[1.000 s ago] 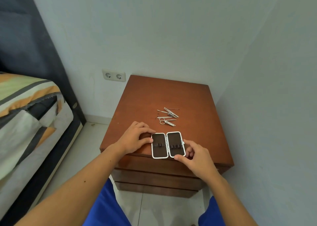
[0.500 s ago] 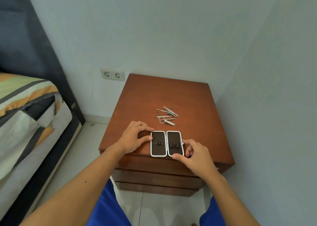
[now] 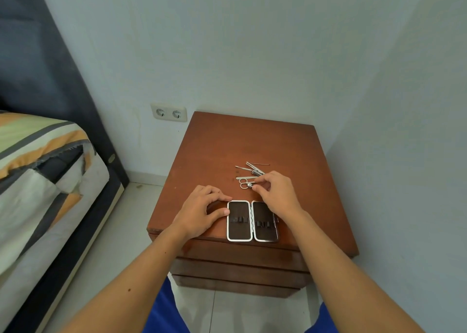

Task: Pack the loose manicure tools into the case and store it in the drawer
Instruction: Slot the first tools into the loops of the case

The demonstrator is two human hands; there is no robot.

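Two hands: right hand (image 3: pixel 276 193) pinching nail clipper (image 3: pixel 250 185), left hand (image 3: pixel 202 210) fingertips steadying open case (image 3: pixel 238 220).

Both forearms are bare from the elbows down to the hands — no sleeves, watch, rings or bands show on the left hand (image 3: pixel 202 210) or the right hand (image 3: pixel 276 193). Below the arms, bright blue clothing (image 3: pixel 164 312) covers the lap — plain, unpatterned cloth.

Left hand (image 3: pixel 202 210) rests, fingers curled; right hand (image 3: pixel 276 193) pinches.
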